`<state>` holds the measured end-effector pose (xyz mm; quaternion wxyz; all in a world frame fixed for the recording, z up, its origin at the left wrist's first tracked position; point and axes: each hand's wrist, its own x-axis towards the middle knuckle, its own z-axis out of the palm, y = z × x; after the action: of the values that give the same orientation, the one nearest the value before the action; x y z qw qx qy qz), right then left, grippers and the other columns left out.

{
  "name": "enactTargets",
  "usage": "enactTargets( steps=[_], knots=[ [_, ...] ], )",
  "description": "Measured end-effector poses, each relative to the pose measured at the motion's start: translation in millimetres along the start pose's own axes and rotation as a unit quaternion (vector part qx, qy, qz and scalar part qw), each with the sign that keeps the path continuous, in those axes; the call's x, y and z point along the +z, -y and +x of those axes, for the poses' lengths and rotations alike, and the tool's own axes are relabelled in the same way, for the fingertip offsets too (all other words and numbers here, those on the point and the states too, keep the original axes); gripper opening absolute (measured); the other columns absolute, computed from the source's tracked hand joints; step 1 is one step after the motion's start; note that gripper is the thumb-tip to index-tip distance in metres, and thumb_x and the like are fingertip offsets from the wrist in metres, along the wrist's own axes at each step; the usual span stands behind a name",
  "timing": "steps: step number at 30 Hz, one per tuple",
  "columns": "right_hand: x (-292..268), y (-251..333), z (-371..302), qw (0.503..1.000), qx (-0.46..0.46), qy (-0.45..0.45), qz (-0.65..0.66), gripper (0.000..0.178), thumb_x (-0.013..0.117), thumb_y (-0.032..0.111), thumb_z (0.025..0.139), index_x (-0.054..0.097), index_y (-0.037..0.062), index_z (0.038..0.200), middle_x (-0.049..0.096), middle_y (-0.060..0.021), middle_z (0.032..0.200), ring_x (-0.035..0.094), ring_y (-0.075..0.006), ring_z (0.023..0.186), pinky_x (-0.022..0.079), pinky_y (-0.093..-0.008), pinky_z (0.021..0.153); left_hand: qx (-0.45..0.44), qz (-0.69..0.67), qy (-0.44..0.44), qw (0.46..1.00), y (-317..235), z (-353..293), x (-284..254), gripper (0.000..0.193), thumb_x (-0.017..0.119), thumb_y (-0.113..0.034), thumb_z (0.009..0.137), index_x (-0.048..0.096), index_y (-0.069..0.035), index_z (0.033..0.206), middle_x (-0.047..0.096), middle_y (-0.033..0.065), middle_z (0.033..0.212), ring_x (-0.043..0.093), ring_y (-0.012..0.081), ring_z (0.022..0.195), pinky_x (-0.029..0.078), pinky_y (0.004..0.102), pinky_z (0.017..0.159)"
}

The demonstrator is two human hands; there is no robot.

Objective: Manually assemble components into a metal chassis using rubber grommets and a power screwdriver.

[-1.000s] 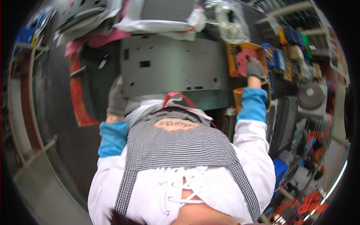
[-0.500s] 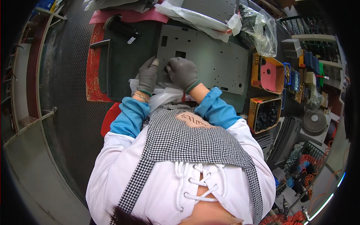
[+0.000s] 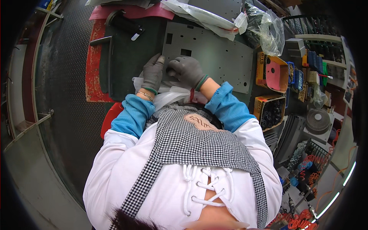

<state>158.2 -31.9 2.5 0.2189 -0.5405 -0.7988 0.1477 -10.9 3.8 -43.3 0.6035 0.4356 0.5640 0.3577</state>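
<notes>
A flat grey metal panel (image 3: 214, 53) with punched holes lies on the dark green work surface in front of me. At its left edge is my gloved left hand (image 3: 152, 74), with the thumb beside the rim and the fingers closed along it. Over the near left part of the panel, my gloved right hand (image 3: 188, 72) has its fingers curled in. Whatever they hold, if anything, is hidden. White plastic film (image 3: 166, 97) lies below both hands, against my apron.
A black hand tool (image 3: 125, 25) rests on the far left of the table. Wrapped panels (image 3: 201, 17) and clear plastic (image 3: 264, 30) lie along the back. Toward the right stand a box with a pink sheet (image 3: 283, 74) and a box of black parts (image 3: 270, 113).
My right hand has shifted slightly right, with its fingers still curled. My left thumb and fingertips have spread a little apart at the panel's edge. The view has shifted slightly.
</notes>
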Motion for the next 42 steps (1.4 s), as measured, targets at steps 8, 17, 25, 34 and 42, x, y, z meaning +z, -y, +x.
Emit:
enactTargets(
  steps=[8, 17, 25, 34, 42],
  knots=[
    [-19.5, -7.6, 19.2, 0.992, 0.037, 0.108, 0.056, 0.023, 0.075, 0.028, 0.082, 0.07, 0.0151, 0.101, 0.071, -0.0085, 0.096, 0.068, -0.0327, 0.093, 0.055, -0.0441, 0.078, -0.047, -0.06, 0.007, 0.997, -2.6, 1.1, -6.0, 0.04, 0.067, -0.026, 0.101, 0.066, -0.001, 0.132, 0.071, 0.0053, 0.119, 0.064, 0.0139, 0.103, 0.052, 0.0262, 0.092],
    [-34.1, -3.8, 48.3, 0.952, 0.127, 0.277, -0.008, 0.033, 0.075, 0.039, 0.084, 0.073, 0.0147, 0.107, 0.074, -0.0101, 0.107, 0.069, -0.0331, 0.101, 0.054, -0.0409, 0.089, -0.069, -0.07, 0.037, 0.994, -2.1, 2.0, -12.0, 0.05, 0.066, -0.036, 0.099, 0.064, -0.001, 0.135, 0.071, 0.0099, 0.121, 0.063, 0.0169, 0.107, 0.048, 0.0289, 0.098],
    [-18.1, 15.8, 30.9, 0.943, 0.19, 0.263, -0.068, 0.024, 0.067, 0.033, 0.086, 0.076, 0.0159, 0.101, 0.076, -0.0124, 0.098, 0.073, -0.0351, 0.094, 0.058, -0.0467, 0.081, -0.017, 0.08, 0.05, 0.995, 22.1, 19.6, -18.5, 0.057, 0.068, -0.035, 0.094, 0.062, 0.005, 0.134, 0.069, 0.0183, 0.125, 0.064, 0.0228, 0.111, 0.05, 0.0322, 0.098],
    [-166.2, -54.2, -184.9, 0.818, 0.427, -0.381, -0.051, 0.02, 0.071, 0.02, 0.089, 0.071, 0.0035, 0.1, 0.072, -0.013, 0.085, 0.072, -0.0289, 0.082, 0.056, -0.0374, 0.075, -0.084, -0.068, 0.119, 0.987, -13.6, 1.4, -18.7, 0.045, 0.064, -0.022, 0.102, 0.057, 0.002, 0.14, 0.07, 0.0032, 0.102, 0.058, 0.0052, 0.071, 0.046, 0.0204, 0.057],
    [-180.8, -67.8, -359.7, 0.641, 0.71, -0.047, -0.288, 0.024, 0.072, 0.032, 0.091, 0.076, 0.0124, 0.105, 0.059, -0.0086, 0.129, 0.055, -0.035, 0.122, 0.051, -0.0448, 0.1, -0.1, -0.042, 0.136, 0.985, -11.2, 7.7, -16.5, 0.044, 0.062, -0.023, 0.103, 0.057, -0.001, 0.141, 0.069, -0.0018, 0.089, 0.038, 0.0004, 0.049, 0.031, 0.0192, 0.043]
  ],
)
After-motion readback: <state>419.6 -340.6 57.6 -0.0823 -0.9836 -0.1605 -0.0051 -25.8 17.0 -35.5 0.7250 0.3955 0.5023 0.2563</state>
